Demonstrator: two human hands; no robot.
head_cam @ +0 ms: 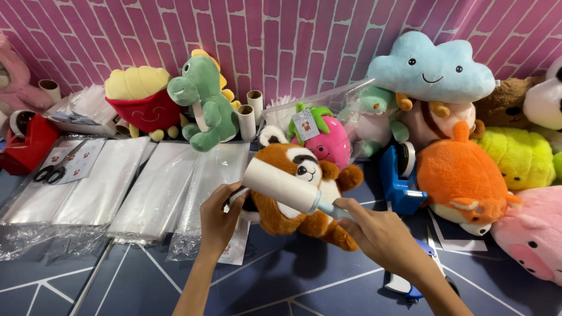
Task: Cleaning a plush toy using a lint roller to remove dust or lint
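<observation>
A: Item one?

B: Brown, white and black raccoon-like plush toy (293, 199), soft pile fabric, near centre of the dark blue patterned table (281, 281). It is propped up off the surface, face toward the far wall.

A: Hands on it?

B: Left hand (218, 219) closed around the toy's left side, fingers curled into the fur. Right hand (374, 231) closed on the pale blue handle of a white cylindrical lint roller (281, 184), whose roll lies across the toy's head and chest, touching it.

A: Handling notes?

B: Likely light and squashy; it will give under the roller, so a firm grip on the body or a limb, opposite the roller, seems best. Fur is not slippery. The roller looks stiff and light; hold by the handle only, since the sheet is probably tacky.

A: Surroundings?

B: Left: stacks of clear plastic bags (129, 187), black scissors (50, 172). Far: green dinosaur plush (208, 108), pink strawberry plush (328, 143), light blue cloud plush (433, 67). Right: orange fox plush (459, 175), blue tape dispenser (398, 178) just beside it.
</observation>
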